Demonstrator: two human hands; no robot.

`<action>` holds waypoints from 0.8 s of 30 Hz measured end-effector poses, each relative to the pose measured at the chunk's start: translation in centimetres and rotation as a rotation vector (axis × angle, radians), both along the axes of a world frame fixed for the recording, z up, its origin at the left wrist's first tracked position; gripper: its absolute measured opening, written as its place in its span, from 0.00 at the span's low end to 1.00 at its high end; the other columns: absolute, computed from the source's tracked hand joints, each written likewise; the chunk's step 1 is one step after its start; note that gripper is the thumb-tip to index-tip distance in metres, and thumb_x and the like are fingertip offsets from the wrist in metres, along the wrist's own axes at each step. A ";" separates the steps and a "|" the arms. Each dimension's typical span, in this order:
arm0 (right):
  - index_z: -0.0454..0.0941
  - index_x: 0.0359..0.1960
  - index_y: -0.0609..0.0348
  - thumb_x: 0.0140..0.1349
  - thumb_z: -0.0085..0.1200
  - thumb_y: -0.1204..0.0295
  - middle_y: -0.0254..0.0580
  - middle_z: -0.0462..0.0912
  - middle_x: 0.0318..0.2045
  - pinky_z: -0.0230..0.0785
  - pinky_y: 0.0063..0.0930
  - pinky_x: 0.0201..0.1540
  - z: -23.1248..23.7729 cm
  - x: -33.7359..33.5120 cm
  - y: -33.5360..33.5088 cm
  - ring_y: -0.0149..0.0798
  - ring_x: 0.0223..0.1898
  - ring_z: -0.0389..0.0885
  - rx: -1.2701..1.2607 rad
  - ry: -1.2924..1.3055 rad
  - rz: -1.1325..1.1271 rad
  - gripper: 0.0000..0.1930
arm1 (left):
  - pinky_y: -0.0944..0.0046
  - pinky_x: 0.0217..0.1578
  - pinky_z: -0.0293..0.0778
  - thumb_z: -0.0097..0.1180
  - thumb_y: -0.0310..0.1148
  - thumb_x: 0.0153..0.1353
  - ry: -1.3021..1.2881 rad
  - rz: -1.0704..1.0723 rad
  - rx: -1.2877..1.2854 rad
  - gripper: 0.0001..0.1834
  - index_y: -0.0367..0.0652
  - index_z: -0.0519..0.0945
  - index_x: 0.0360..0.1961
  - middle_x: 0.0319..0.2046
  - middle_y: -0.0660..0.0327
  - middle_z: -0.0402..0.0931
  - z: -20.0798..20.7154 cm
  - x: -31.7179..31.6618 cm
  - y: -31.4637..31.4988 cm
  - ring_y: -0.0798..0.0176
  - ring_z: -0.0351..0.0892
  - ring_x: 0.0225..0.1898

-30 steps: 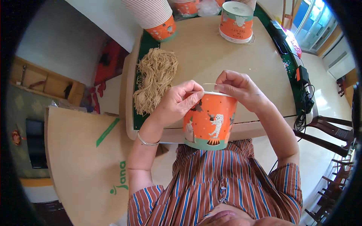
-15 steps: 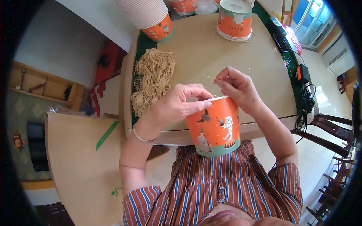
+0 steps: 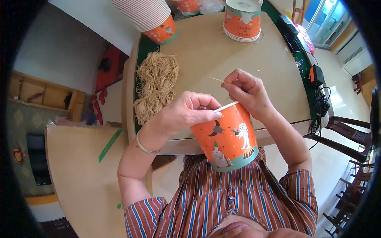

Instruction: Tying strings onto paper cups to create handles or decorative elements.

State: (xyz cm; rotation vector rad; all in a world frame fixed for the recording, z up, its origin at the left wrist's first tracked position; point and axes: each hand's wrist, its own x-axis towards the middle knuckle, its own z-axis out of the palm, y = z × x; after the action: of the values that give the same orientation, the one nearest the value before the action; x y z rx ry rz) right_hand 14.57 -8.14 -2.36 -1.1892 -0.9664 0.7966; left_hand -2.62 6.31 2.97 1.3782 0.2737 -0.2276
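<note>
In the head view, an orange bucket (image 3: 224, 139) with a white rim and a green band at its base is held over the near edge of the table (image 3: 214, 43), in front of the person's striped shirt (image 3: 206, 186). It is tilted, its base swung toward the right, and pale figures and a black bat decorate its side.

The left hand (image 3: 186, 110) pinches the bucket's rim on its left side, the thumb on the outside and the other fingers reaching over the inside. A bracelet (image 3: 146, 147) circles that wrist. The right hand (image 3: 251, 94), above the right part of the bucket's rim, pinches a thin beige cord (image 3: 216, 79) between thumb and fingertips; the cord's free end points left above the bucket's opening. Whether the right hand also presses on the rim cannot be told.

Beyond the bucket to the left, a loose beige skein of cord (image 3: 158, 79) lies on the table. Farther off on that side stands a tall stack of nested buckets (image 3: 139, 14). Well beyond the bucket, slightly right, another bucket (image 3: 242, 23) rests upside down, with cord at its rim. Black cables (image 3: 315, 127) hang along the table edge to the bucket's right, and a brown chair (image 3: 351, 137) stands past them.
</note>
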 end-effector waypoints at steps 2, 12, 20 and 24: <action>0.75 0.36 0.59 0.70 0.55 0.77 0.21 0.70 0.24 0.57 0.15 0.27 0.2 0.1 0.0 0.15 0.25 0.63 0.018 -0.001 -0.017 0.03 | 0.70 0.46 0.77 0.60 0.29 0.68 -0.031 0.004 0.001 0.13 0.31 0.82 0.49 0.40 0.62 0.84 0.1 0.1 0.0 0.74 0.81 0.41; 0.75 0.36 0.59 0.70 0.56 0.77 0.21 0.70 0.22 0.58 0.15 0.27 0.1 0.4 0.1 0.15 0.24 0.65 0.037 0.072 -0.059 0.03 | 0.69 0.49 0.74 0.58 0.27 0.67 -0.035 -0.013 0.056 0.12 0.29 0.83 0.46 0.40 0.65 0.80 1.4 0.0 0.7 0.72 0.79 0.45; 0.75 0.36 0.60 0.69 0.56 0.79 0.22 0.72 0.24 0.58 0.15 0.26 -0.3 0.5 0.2 0.14 0.24 0.65 0.065 -0.007 -0.128 0.03 | 0.70 0.48 0.76 0.62 0.29 0.67 -0.006 -0.003 -0.058 0.14 0.32 0.82 0.51 0.41 0.63 0.84 0.3 0.4 1.2 0.75 0.81 0.42; 0.75 0.36 0.60 0.69 0.56 0.79 0.22 0.71 0.24 0.58 0.15 0.26 -0.2 0.5 -0.1 0.14 0.25 0.65 0.059 -0.032 -0.109 0.03 | 0.71 0.47 0.76 0.63 0.29 0.66 0.013 -0.011 -0.021 0.15 0.33 0.82 0.50 0.40 0.64 0.83 -0.3 0.2 1.5 0.76 0.80 0.42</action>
State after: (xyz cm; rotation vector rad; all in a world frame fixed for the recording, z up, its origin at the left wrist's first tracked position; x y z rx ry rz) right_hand 15.05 -8.23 -2.60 -1.1961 -0.9367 0.6601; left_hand -2.37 7.86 2.68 1.3580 0.2733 -0.2481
